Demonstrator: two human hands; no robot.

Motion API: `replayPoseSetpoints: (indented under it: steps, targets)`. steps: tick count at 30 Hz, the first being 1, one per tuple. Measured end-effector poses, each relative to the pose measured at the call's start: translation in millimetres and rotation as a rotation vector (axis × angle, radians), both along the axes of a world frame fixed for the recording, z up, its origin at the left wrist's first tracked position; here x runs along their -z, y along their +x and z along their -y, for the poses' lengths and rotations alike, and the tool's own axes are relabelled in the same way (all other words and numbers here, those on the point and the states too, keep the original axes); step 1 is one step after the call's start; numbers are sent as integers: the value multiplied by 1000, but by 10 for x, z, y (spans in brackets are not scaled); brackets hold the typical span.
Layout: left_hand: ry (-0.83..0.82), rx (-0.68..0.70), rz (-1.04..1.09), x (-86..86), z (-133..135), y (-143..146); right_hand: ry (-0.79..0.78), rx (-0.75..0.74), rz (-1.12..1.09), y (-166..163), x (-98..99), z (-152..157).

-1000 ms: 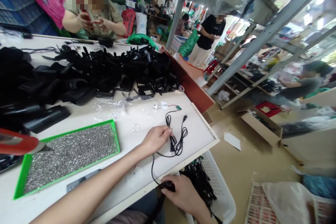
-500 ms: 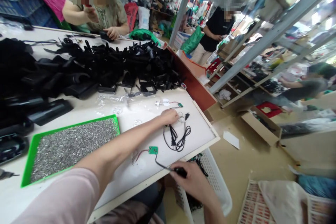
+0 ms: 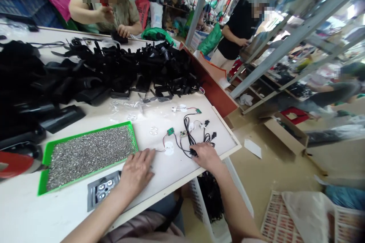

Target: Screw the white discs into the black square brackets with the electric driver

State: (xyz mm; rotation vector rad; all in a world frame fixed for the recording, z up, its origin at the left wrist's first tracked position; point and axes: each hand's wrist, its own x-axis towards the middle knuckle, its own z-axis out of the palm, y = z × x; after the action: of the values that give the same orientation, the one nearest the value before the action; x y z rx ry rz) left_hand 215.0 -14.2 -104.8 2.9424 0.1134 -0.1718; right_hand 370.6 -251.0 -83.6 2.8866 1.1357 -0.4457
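Note:
My left hand (image 3: 137, 171) lies palm down with fingers stretched out on the white tabletop, its fingertips beside thin wires. Those wires lead to a white round disc (image 3: 169, 148) and a small green circuit board (image 3: 170, 131). At the right, my right hand (image 3: 205, 155) has its fingers curled over a bundle of black cable (image 3: 188, 129). Its fingertips cover part of the cable. Just left of my left wrist sits a dark square lamp panel (image 3: 104, 190) with several round clear lenses, partly covered by the forearm.
A green tray (image 3: 136, 136) full of small metal screws lies at the left, near a blurred red tool (image 3: 15, 164). Black plastic housings (image 3: 128, 68) are heaped behind. Below the table edge stands a white basket (image 3: 199, 209) holding black cables. A co-worker (image 3: 105, 15) sits opposite.
My left hand has drawn back from the cables to the left. My right hand has moved from the table edge onto the cable bundle. The green board now lies farther back; the lamp panel shows.

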Motion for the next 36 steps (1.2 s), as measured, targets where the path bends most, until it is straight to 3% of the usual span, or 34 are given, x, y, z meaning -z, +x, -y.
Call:
replayPoseSetpoints:
  steps: [6, 8, 13, 18, 21, 28, 32, 36]
  targets:
    - [97, 64, 52, 148, 34, 39, 208, -71, 23, -304, 33, -363]
    - [110, 57, 116, 204, 57, 17, 203, -98, 20, -401, 123, -562]
    - [46, 34, 137, 264, 127, -146, 188, 37, 99, -500, 448, -847]
    - [-15, 23, 190, 207, 188, -172, 264, -17, 122, -577, 578, -794]
    - [11, 62, 263, 219, 261, 15, 331, 10, 90, -638, 549, -729]
    - [61, 122, 197, 302, 366, 437, 405, 123, 138, -581, 442, -563]
    - [186, 171, 143, 283, 397, 493, 449, -37, 118, -462, 389, -624]
    - [348, 229, 174, 281, 442, 485, 332, -257, 94, -294, 371, -803]
